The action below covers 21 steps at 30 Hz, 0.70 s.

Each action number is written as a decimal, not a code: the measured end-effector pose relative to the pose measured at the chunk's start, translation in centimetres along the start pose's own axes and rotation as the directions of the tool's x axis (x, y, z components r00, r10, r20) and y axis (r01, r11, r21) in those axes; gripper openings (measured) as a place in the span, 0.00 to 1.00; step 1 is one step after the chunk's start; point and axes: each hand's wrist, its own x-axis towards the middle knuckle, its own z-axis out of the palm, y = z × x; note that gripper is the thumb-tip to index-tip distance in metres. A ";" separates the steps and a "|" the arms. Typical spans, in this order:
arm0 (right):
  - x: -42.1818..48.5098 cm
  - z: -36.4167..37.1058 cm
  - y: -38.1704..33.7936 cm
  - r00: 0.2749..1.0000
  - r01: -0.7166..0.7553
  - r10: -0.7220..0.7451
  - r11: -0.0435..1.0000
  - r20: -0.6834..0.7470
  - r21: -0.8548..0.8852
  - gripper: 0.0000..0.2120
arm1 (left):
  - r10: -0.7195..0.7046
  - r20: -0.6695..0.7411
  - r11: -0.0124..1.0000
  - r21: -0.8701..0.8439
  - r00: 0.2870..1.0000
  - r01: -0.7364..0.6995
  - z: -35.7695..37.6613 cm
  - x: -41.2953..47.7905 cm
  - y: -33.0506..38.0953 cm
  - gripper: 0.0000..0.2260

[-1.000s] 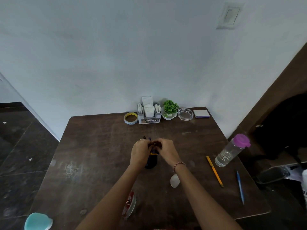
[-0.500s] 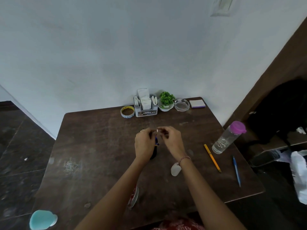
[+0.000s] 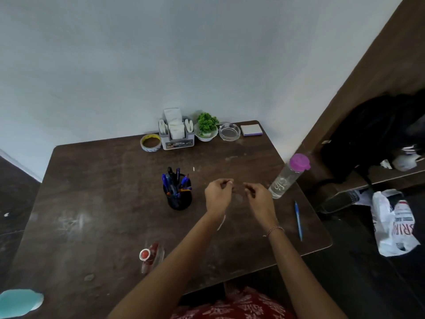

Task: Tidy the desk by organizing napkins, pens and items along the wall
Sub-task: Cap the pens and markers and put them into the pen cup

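Pens (image 3: 176, 185) are all standing bunched in a black pen cup (image 3: 179, 199) sitting out in the middle of the table (image 3: 103, 192), well apart from the wall lineup. One more blue pen (image 3: 298, 221) is lying flat near the right edge, just below a clear water bottle (image 3: 287, 177) with a purple cap.

Back row along the wall, left to right: a roll of tape (image 3: 150, 142), a grey napkin holder (image 3: 176, 133) stuffed with white napkins, a little green plant (image 3: 207, 127) in a white bowl, a glass ashtray (image 3: 229, 132), and a sticky note pad (image 3: 251, 130). They're all sitting pretty much side by side.

Both hands hang over the table to the right of the pen cup, close to each other but not touching. Left hand (image 3: 217, 196) has its fingers curled in, thumb and forefinger pinched; right hand (image 3: 258, 199) is the same, with a thread bracelet on the wrist. Honestly can't tell if either grip has anything in it, too small and blurry.

Near the front edge there's a small bottle with a red cap (image 3: 150, 256) lying on its side, and something teal (image 3: 19, 301) at the bottom left corner.
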 end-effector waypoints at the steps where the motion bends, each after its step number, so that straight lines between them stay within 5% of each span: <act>1: 0.2 -0.5 0.9 1.000 -0.022 0.022 1.000 0.016 -0.011 0.14 | -0.052 0.009 0.998 -0.028 0.999 0.052 1.0 0.0 -0.4 0.07; 13: 1.5 -3.0 10.6 0.959 -0.182 0.218 0.963 0.180 -0.201 0.13 | -0.410 0.144 0.870 -0.235 0.901 0.434 10.5 -0.9 -4.3 0.11; 21: 1.8 -2.2 13.6 0.938 -0.207 0.254 0.956 0.235 -0.207 0.12 | -0.517 0.161 0.791 -0.286 0.841 0.541 13.4 -0.9 -6.1 0.11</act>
